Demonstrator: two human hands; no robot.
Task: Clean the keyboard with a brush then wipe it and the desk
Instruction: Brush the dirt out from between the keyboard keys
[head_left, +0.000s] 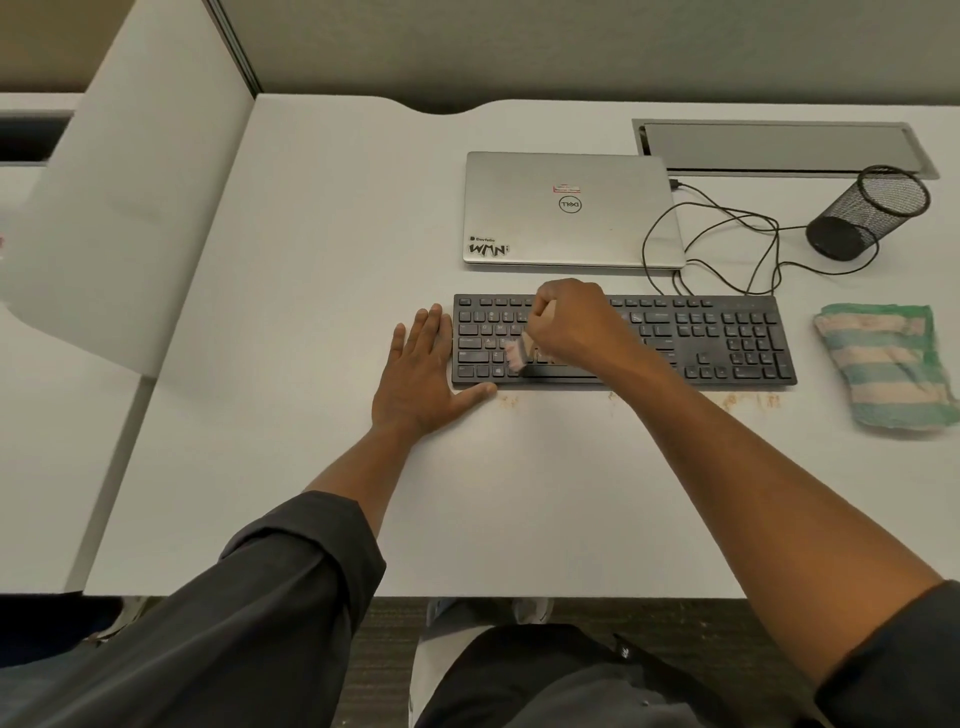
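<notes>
Right hand (569, 322) with fingers curled tight around a small brush (521, 349), blurred bristles on the left keys of the black keyboard (727, 340), left hand (423, 371) flat, fingers straight, against the keyboard's left end on the white surface (322, 312), striped cloth (885, 366) lying just right of the keyboard, closed laptop (569, 210) behind.

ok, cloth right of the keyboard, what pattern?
The cloth has green and beige stripes, folded on the desk; the head view, the only one, shows it.

Head-worn view, steeply down onto desk (322, 218)
</notes>
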